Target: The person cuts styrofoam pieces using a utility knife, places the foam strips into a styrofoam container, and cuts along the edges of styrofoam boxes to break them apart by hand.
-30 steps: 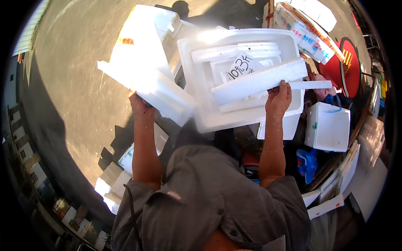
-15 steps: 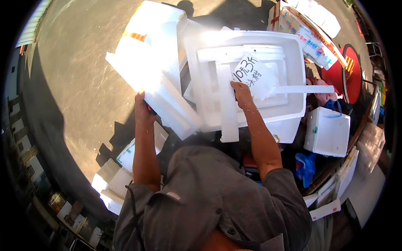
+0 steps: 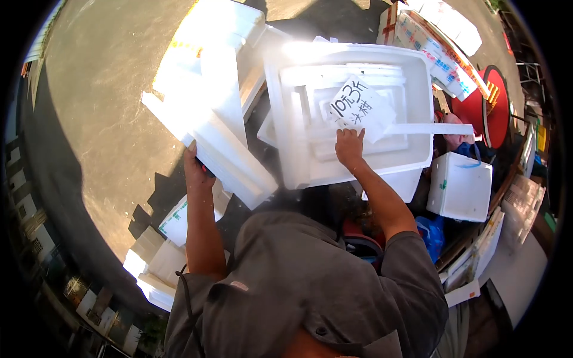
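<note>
My left hand is closed on the lower edge of a long white foam piece, thumb on top. Something small, dark and red, shows beside its palm; I cannot make out what. A bigger white foam box with orange tape lies beyond that piece. My right hand is over a white foam box, fingers partly spread and no strip in them. Just above its fingertips lies a white foam sign with black handwriting. Flat foam pieces and a long foam strip rest in the box, the strip sticking out over its right rim.
Taped foam boxes are stacked at the upper right, near a red round object. An upright foam box and a blue bag are at my right. More foam boxes sit at lower left on the pavement.
My right hand has let go of an upright foam strip and moved down; the strip no longer hangs over the box's near rim. My left hand and its foam piece have shifted slightly left and down.
</note>
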Tool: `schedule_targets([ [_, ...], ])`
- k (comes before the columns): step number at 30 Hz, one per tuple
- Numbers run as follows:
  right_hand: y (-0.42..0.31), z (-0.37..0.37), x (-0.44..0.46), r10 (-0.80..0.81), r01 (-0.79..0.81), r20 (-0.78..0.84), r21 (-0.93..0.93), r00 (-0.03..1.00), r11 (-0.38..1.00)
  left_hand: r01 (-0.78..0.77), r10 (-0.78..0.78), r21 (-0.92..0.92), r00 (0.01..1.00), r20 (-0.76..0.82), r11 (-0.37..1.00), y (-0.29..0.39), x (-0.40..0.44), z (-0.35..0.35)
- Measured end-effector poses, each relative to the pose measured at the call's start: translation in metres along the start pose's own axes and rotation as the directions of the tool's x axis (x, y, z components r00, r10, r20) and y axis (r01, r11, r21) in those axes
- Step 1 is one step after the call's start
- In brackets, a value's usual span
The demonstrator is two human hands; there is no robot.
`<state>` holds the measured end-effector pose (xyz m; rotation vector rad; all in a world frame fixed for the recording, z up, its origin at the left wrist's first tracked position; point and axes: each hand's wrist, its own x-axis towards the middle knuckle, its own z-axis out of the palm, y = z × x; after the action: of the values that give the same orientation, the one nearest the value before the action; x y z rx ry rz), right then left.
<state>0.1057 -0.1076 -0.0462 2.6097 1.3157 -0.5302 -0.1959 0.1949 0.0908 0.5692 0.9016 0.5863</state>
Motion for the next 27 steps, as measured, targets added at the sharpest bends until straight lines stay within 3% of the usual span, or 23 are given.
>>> schedule_targets([
  [8,0.015,0.006,0.003,-0.033,0.061,0.173,-0.159,0.984,0.985,-0.011,0.012,0.041,1.0,-0.026,0.999,0.004,-0.007,0.0],
  [12,0.019,0.034,-0.004,0.031,-0.026,0.027,-0.18,0.999,0.983,-0.027,0.029,0.029,0.997,-0.067,0.999,0.005,-0.012,-0.004],
  [15,0.022,0.041,-0.003,0.066,-0.06,0.049,-0.112,0.997,0.992,-0.01,0.011,0.03,0.998,-0.06,1.0,0.004,-0.011,0.002],
  [19,0.023,0.004,-0.006,-0.006,0.048,0.224,-0.185,0.975,0.982,-0.005,0.005,0.033,1.0,-0.007,0.999,0.003,-0.013,0.011],
  [21,0.027,0.0,-0.007,-0.002,0.052,0.264,-0.182,0.965,0.982,0.001,0.003,0.074,0.998,-0.06,0.997,0.002,-0.006,0.022],
  [24,0.025,0.002,-0.022,0.043,-0.029,0.148,-0.09,0.988,0.996,0.006,-0.006,0.032,1.0,-0.02,0.999,0.002,-0.001,0.023],
  [27,0.024,-0.005,-0.032,0.02,-0.003,0.144,-0.116,0.989,0.993,0.018,-0.018,-0.001,1.0,0.015,1.0,0.003,0.001,0.02],
])
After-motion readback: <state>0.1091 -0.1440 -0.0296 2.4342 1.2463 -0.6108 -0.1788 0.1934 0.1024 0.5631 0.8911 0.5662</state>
